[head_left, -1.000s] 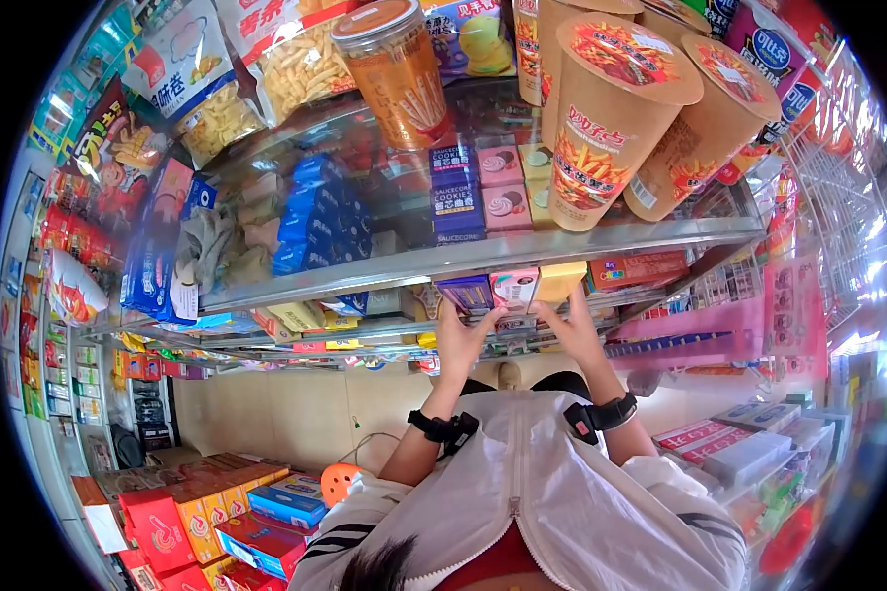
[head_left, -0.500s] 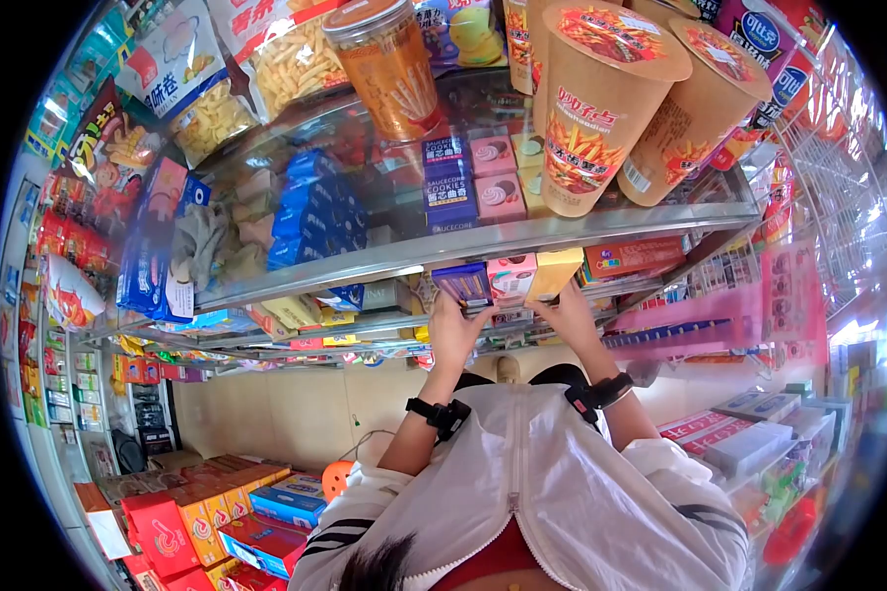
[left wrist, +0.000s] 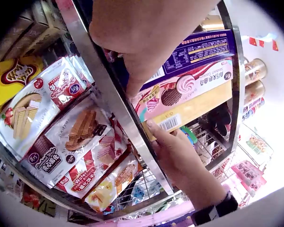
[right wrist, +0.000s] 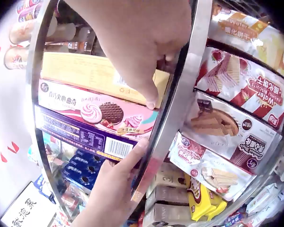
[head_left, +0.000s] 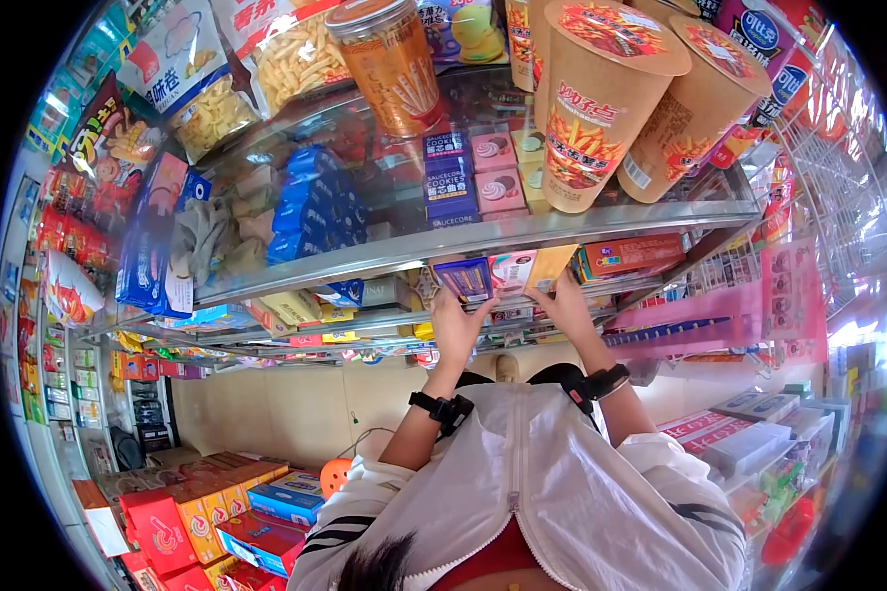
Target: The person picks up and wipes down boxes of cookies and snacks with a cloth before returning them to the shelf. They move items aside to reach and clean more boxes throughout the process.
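Note:
Three cookie boxes lie side by side under the upper shelf's metal edge: purple [head_left: 464,280], pink [head_left: 511,272] and yellow [head_left: 552,264]. My left hand [head_left: 454,330] grips the purple box at the row's left, thumb toward the pink box's near end. At the other side my right hand [head_left: 571,317] grips the yellow box, its thumb across the near end. In the left wrist view the purple box [left wrist: 199,54], pink box [left wrist: 180,90] and yellow box [left wrist: 203,105] touch one another. Fingers behind the boxes are partly hidden.
The metal shelf edge [head_left: 365,263] runs just above the hands. Tall snack cups [head_left: 601,108] and a plastic jar [head_left: 389,74] stand on top. A red box [head_left: 636,256] lies to the right. Wafer packets [right wrist: 227,123] fill a lower level in the right wrist view.
Both hands and the three boxes have shifted slightly, and the yellow box looks more slanted. The head view has also moved a little. Both hands keep their grip at the row's sides.

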A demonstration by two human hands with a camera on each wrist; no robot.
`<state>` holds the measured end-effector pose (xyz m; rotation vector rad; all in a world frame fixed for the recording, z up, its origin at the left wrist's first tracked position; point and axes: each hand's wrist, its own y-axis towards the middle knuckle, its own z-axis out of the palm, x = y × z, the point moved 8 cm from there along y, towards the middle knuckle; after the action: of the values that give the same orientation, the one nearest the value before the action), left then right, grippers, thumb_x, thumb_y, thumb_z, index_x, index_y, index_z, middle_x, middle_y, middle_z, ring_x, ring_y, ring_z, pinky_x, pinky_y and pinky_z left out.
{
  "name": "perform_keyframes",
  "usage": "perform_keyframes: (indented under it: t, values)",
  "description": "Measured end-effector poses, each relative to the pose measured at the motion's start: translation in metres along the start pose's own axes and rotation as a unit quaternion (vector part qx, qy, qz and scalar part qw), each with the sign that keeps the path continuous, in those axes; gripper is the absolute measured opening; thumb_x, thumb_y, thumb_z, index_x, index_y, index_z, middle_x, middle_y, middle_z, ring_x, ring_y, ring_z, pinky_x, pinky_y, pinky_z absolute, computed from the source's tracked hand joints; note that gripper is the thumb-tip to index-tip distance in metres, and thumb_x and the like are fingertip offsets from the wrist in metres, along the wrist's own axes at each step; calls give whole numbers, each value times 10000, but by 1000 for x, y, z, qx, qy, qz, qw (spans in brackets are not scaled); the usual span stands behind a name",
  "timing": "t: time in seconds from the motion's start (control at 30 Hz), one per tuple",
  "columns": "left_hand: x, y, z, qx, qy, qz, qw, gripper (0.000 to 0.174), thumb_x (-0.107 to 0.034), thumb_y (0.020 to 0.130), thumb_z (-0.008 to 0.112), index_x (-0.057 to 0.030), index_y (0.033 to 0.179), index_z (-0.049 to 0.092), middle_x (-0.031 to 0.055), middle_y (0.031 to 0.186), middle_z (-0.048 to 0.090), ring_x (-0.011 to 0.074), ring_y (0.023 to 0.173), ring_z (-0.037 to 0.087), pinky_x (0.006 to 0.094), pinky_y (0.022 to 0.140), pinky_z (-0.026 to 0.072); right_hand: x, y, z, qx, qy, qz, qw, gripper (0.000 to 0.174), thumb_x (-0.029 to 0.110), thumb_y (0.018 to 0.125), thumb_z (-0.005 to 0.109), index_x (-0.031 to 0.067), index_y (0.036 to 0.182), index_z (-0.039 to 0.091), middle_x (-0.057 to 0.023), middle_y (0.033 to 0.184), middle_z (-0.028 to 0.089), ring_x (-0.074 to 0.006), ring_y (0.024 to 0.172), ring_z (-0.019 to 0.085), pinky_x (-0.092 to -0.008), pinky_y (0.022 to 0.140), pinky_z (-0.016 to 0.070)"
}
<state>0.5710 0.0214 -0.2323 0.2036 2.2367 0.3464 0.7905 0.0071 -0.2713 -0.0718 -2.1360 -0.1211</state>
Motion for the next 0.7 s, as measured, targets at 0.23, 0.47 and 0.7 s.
perform_keyframes:
  t: [0.23, 0.47, 0.7]
  values:
    - [0, 6, 1, 7, -54, -19, 998, 451, -236, 655, 867, -34, 968, 613, 163, 899, 658, 381, 894, 619, 451, 810, 467, 20, 0, -7, 14, 28, -50, 998, 771, 275, 777, 785, -15, 1366, 380, -250, 1346, 464, -421, 1259, 449, -436, 1044, 379]
    - [-1, 5, -6, 32, -56, -4, 998, 656, -250, 642, 876, -6, 1168, 569, 208, 1109, 621, 401, 1043, 583, 441, 903, 455, 18, -2, -6, 57, 51, 24, 997, 701, 208, 784, 787, -15, 1338, 421, -227, 1307, 500, -375, 1194, 518, -420, 1022, 408]
    - [33, -26, -74, -70, -110, -57, 990, 994, -279, 691, 869, 39, 1448, 309, 223, 1456, 404, 377, 1296, 451, 421, 1068, 383, 33, -28, -23, 96, 148, 3, 984, 644, 78, 839, 735, 0, 1383, 401, -183, 1345, 500, -266, 1242, 517, -385, 1046, 426]
